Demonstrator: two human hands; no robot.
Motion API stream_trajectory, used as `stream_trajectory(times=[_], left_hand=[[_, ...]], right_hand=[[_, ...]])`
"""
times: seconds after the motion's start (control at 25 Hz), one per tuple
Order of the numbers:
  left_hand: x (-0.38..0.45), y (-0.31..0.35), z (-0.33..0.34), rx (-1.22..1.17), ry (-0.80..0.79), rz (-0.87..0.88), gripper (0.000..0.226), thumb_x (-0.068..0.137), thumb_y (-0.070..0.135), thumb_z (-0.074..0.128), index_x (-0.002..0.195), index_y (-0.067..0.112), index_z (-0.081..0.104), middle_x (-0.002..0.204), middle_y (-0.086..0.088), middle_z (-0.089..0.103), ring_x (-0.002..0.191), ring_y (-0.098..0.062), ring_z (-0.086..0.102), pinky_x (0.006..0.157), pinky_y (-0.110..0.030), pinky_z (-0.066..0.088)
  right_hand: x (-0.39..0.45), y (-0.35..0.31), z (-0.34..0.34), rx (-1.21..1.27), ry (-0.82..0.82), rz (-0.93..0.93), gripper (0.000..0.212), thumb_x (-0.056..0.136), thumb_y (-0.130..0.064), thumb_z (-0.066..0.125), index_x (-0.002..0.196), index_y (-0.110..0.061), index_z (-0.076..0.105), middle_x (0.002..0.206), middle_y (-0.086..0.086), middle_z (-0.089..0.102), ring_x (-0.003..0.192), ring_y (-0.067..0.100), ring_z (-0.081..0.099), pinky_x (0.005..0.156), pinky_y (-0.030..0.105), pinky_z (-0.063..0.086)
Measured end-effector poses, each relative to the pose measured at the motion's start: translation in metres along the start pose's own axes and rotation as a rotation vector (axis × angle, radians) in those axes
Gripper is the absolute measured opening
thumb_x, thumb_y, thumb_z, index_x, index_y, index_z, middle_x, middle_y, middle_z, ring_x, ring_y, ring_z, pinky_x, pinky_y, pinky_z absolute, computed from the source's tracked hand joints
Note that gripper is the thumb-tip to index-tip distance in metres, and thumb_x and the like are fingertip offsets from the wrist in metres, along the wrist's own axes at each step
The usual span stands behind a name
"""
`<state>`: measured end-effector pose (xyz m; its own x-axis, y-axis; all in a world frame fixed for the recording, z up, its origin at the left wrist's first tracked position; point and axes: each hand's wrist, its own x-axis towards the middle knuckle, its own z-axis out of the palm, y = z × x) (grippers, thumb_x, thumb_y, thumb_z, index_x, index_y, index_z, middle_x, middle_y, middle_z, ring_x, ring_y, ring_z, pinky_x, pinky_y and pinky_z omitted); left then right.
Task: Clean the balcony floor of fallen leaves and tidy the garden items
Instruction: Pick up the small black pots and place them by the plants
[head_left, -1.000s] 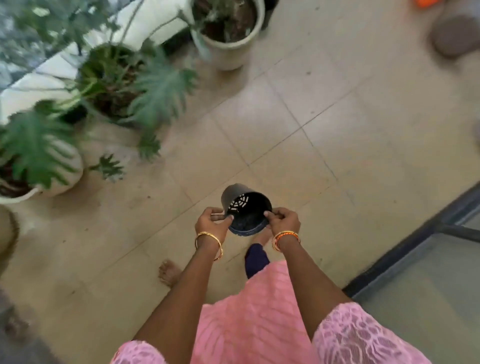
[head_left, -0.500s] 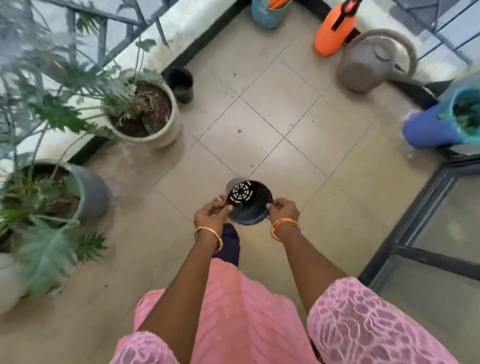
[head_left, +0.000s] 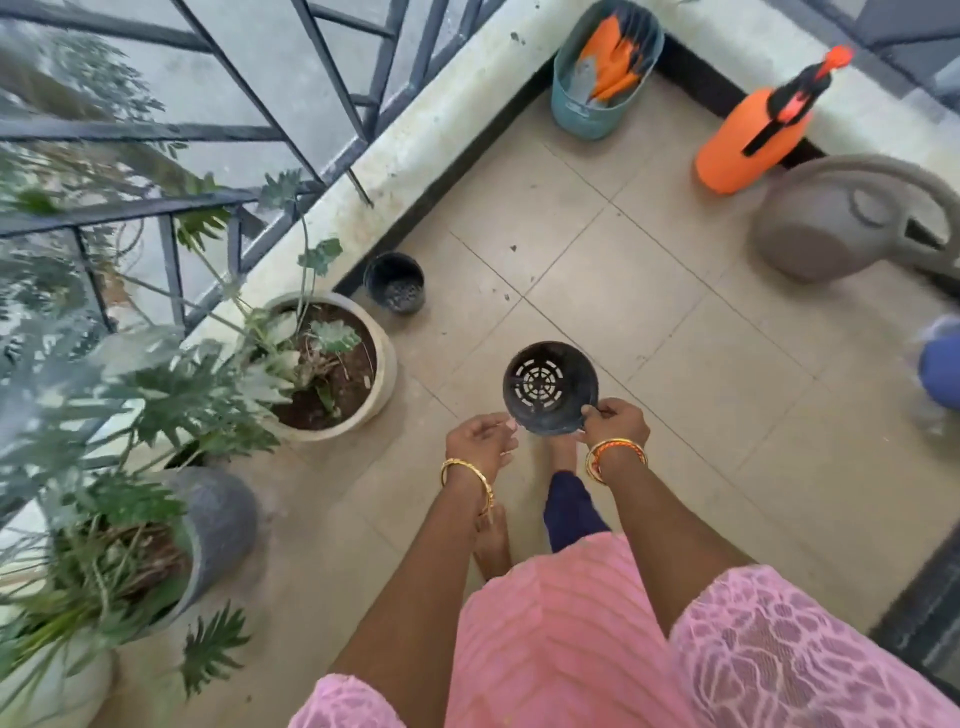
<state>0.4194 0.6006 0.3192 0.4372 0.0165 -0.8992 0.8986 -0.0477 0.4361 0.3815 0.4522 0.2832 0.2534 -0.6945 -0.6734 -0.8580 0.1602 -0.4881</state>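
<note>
I hold a small empty black plastic pot (head_left: 550, 387) in front of me, above the tiled floor, its slotted bottom visible through the mouth. My right hand (head_left: 615, 422) grips its rim on the right side. My left hand (head_left: 480, 441) is just left of the rim with loosely curled fingers and nothing in it; whether the fingertips touch the pot is hard to tell. A second small black pot (head_left: 395, 283) stands on the floor against the low wall.
Along the left stand a white planter (head_left: 382, 387) and a grey planter (head_left: 223, 519) with leafy plants. Ahead are a teal bin (head_left: 587, 117) with orange gloves, an orange sprayer (head_left: 748, 140), a grey watering can (head_left: 831, 228) and a blue object (head_left: 940, 364). A door frame (head_left: 919, 613) is at the right.
I have walked forward along the balcony, so the corner items are now in view. My left hand has come off the pot's rim; my right hand still holds it.
</note>
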Motion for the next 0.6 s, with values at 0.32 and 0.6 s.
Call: stream_trajectory(times=[0.32, 0.6], left_hand=[[0.117, 0.118, 0.051, -0.03, 0.048, -0.153, 0.009, 0.091, 0.014, 0.061, 0.085, 0.02, 0.057, 0.075, 0.0, 0.059, 0.061, -0.013, 0.054, 0.042, -0.014, 0.043], [0.258, 0.168, 0.063, -0.186, 0.112, -0.2, 0.021, 0.096, 0.0, 0.043, 0.092, 0.02, 0.049, 0.102, -0.004, 0.057, 0.069, -0.011, 0.054, 0.058, -0.023, 0.045]], right_hand=[[0.143, -0.126, 0.1, 0.031, -0.187, 0.028, 0.017, 0.075, -0.005, 0.071, 0.066, -0.016, 0.063, 0.078, 0.016, 0.068, 0.066, 0.029, 0.067, 0.072, 0.046, 0.058], [0.231, -0.189, 0.221, -0.033, -0.314, 0.017, 0.012, 0.079, 0.004, 0.066, 0.091, 0.003, 0.064, 0.082, 0.022, 0.066, 0.056, 0.027, 0.064, 0.06, 0.036, 0.06]])
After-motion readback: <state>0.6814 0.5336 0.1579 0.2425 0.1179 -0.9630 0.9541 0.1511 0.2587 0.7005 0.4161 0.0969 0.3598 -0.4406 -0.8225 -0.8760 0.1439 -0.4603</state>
